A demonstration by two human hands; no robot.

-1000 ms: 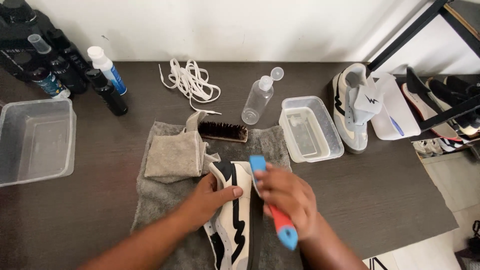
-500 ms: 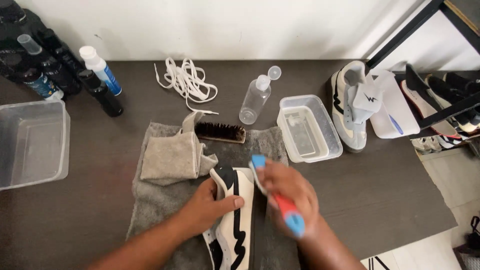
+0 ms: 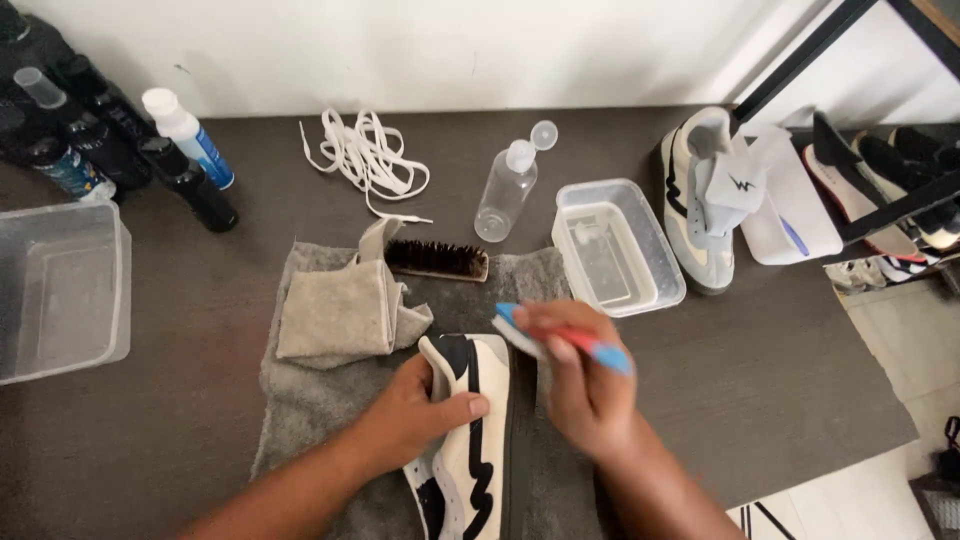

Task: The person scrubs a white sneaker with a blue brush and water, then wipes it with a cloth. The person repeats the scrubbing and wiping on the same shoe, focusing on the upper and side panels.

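Left hand (image 3: 415, 415): my forearm comes in from the lower left, palm laid over the side of the sneaker (image 3: 475, 430). Grip closed on the shoe's upper edge, thumb stretched flat across the cream side panel, fingers hidden over the far side.

Right hand (image 3: 585, 390): forearm rises from the lower right, wrist bent inward, knuckles up. Grip wrapped tight around the handle of a small brush (image 3: 560, 338), red grip section with blue ends. Its head end touches the sneaker's sole edge near the heel; the handle runs from upper left to lower right and is partly blurred.

Sneaker: cream with black wavy panels and a dark sole, lying on its side on the grey towel (image 3: 320, 410), at the near middle of the counter (image 3: 780, 380). Long axis runs roughly toward and away from me, heel end farthest from me, the other end cut off by the bottom of the frame.

Nearby items:
- folded beige cloth (image 3: 340, 310) on the towel, just left of the sneaker
- wooden bristle brush (image 3: 437, 260) at the towel's far edge
- clear spray bottle (image 3: 503, 190) and white laces (image 3: 365, 160) behind it
- small clear tub (image 3: 615, 250) right of the bottle
- second sneaker (image 3: 700, 200), upright, by the tub
- larger clear tub (image 3: 60, 290) at far left
- dark bottles (image 3: 120, 140) in the far left corner
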